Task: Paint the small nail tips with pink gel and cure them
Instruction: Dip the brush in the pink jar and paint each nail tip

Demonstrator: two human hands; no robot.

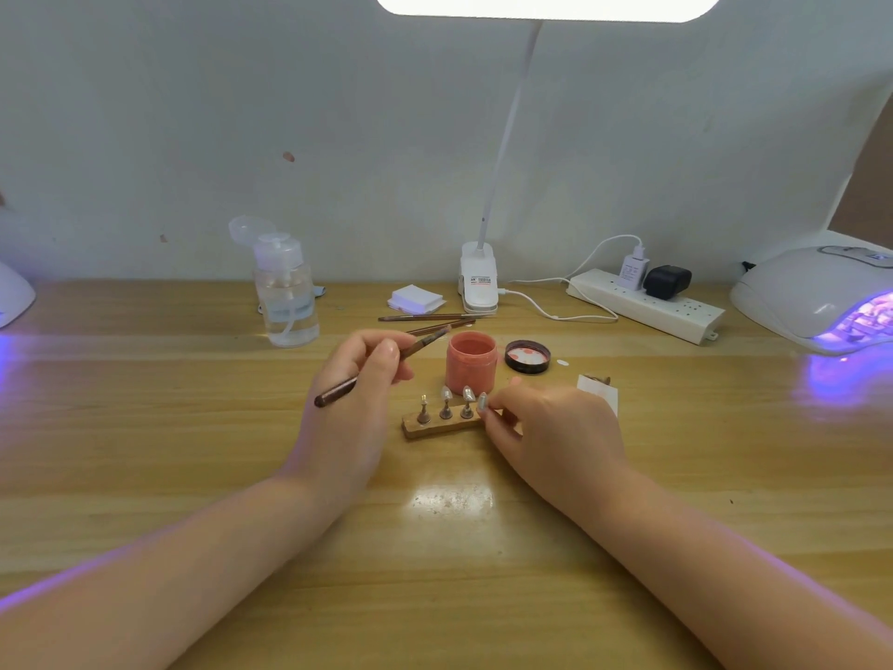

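Observation:
A small wooden holder (437,426) lies on the table with little stands in it; two of them carry pale nail tips (445,394), and the leftmost stand is bare. My right hand (551,430) pinches a nail tip (482,401) on its stand at the holder's right end. My left hand (355,394) grips a dark brush (381,367) slantwise, its tip pointing up and right. Just behind the holder stands the open pink gel jar (471,362), with its black lid (527,356) lying to its right.
A lit UV curing lamp (816,297) glows purple at the far right, and another lamp edge (14,295) shows at the far left. A clear pump bottle (287,295), white pads (415,299), spare brushes (430,318), a clip-on desk lamp (478,278) and a power strip (647,304) line the back.

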